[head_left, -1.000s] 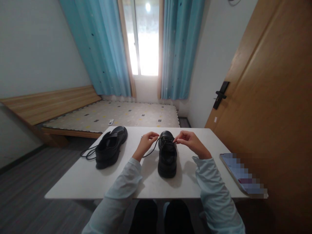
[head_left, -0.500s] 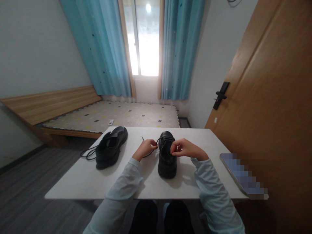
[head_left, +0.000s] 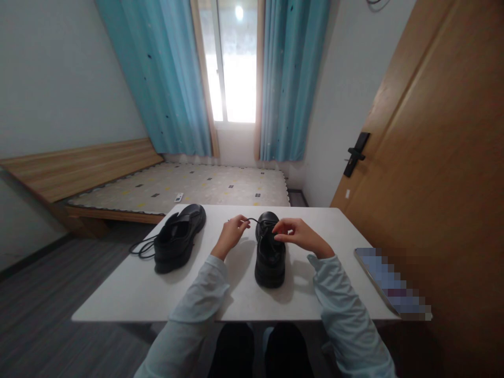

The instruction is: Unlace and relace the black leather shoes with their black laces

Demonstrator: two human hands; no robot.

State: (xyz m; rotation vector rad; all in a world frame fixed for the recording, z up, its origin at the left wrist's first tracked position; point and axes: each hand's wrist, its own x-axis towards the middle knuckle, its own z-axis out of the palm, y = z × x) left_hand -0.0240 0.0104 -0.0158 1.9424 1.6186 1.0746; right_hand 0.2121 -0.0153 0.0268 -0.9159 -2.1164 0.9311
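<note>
two black shoes [head_left: 270,254] [head_left: 179,237] stand on one white worktop [head_left: 129,294], with two hands [head_left: 232,233] [head_left: 296,234] at one shoe's lace [head_left: 252,221], plus one bed [head_left: 189,186], two blue curtains [head_left: 165,79] [head_left: 289,79], one door [head_left: 433,157].

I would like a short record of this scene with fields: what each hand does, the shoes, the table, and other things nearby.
left hand: pinches the black lace beside the shoe
right hand: fingers at the lacing on top of the near shoe
near shoe: black, upright, toe pointing away
second shoe: black, to the left, laces hanging over the table edge
table: white, holds both shoes
nearby: flat blurred item at the table's right edge; bed; door
</note>
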